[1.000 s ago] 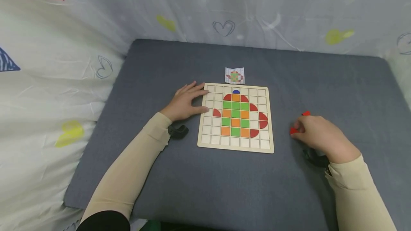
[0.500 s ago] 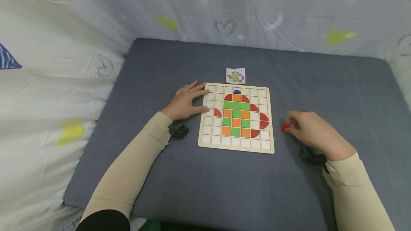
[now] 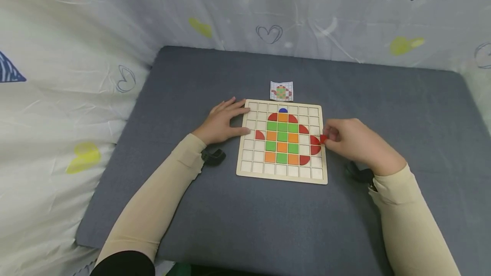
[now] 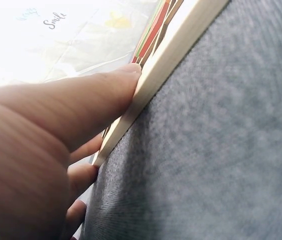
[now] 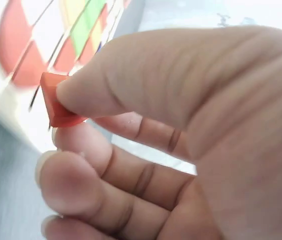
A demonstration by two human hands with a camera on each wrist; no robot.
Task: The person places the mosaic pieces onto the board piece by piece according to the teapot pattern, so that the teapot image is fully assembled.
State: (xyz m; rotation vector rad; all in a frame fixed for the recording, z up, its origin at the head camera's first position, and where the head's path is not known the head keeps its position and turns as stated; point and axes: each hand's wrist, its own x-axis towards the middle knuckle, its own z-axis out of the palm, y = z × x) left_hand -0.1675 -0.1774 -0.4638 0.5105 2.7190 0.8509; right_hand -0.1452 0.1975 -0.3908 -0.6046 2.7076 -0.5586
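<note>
A square wooden grid board (image 3: 281, 176) lies flat on the table, with green, orange, red and blue tiles set in its cells. My left hand (image 3: 220, 125) rests at its left edge, fingers spread and fairly straight; in the left wrist view the thumb (image 4: 101, 100) touches the board's side. At the board's right rim, my right hand (image 3: 360, 144) pinches a small red tile (image 5: 56, 102) between thumb and fingertips. It overlaps the rim beside two red quarter-round tiles (image 3: 315, 145). The other fingers are curled below it.
Just beyond the board's far edge lies a small printed card (image 3: 281, 91) with a similar coloured pattern. The grey table (image 3: 215, 225) backs onto a white curtain (image 3: 230, 7) with printed hearts and words, which also hangs along the left.
My right hand has moved left from the table to the board's right rim, carrying the red tile. A second red patch behind that hand no longer shows. My left hand has stayed put.
</note>
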